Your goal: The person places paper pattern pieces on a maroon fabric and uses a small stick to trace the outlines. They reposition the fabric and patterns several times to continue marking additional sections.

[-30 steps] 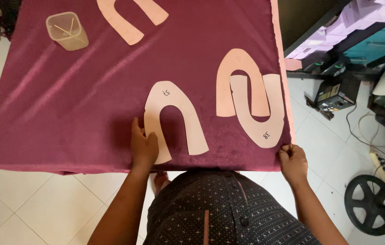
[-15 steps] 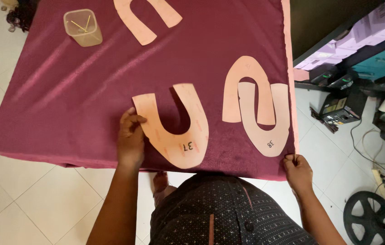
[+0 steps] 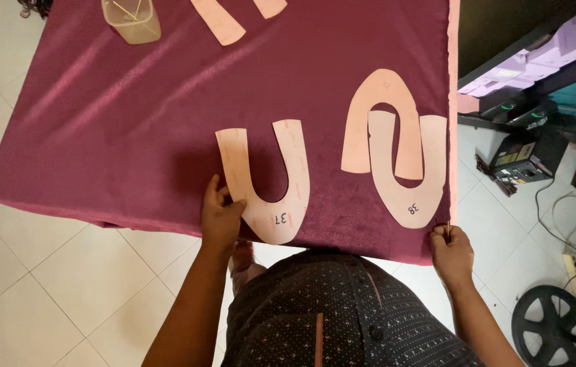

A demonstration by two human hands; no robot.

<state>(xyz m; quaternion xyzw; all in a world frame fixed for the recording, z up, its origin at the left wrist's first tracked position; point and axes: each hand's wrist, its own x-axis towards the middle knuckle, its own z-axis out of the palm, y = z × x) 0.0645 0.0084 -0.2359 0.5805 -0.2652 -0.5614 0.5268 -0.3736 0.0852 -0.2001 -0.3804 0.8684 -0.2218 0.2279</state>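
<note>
A maroon cloth [image 3: 131, 122] covers the table. Near its front edge lies a pale pink U-shaped paper pattern [image 3: 269, 182], open end pointing away from me. My left hand [image 3: 221, 216] pinches the pattern's left arm between thumb and fingers. My right hand [image 3: 451, 249] is at the cloth's front right corner, fingers closed on a thin pin or stick at the cloth's edge. Two more U-shaped patterns [image 3: 396, 153] lie interlocked between my hands, close to the right edge.
A clear plastic cup [image 3: 131, 19] with thin sticks stands at the back left. Another pink pattern [image 3: 233, 17] lies at the back. Right of the table are dark electronics [image 3: 526, 153], cables and a black wheel [image 3: 554, 325] on the tiled floor.
My left hand has turned the near pattern around, so its open end now points away from me. My right hand has stayed at the cloth's corner.
</note>
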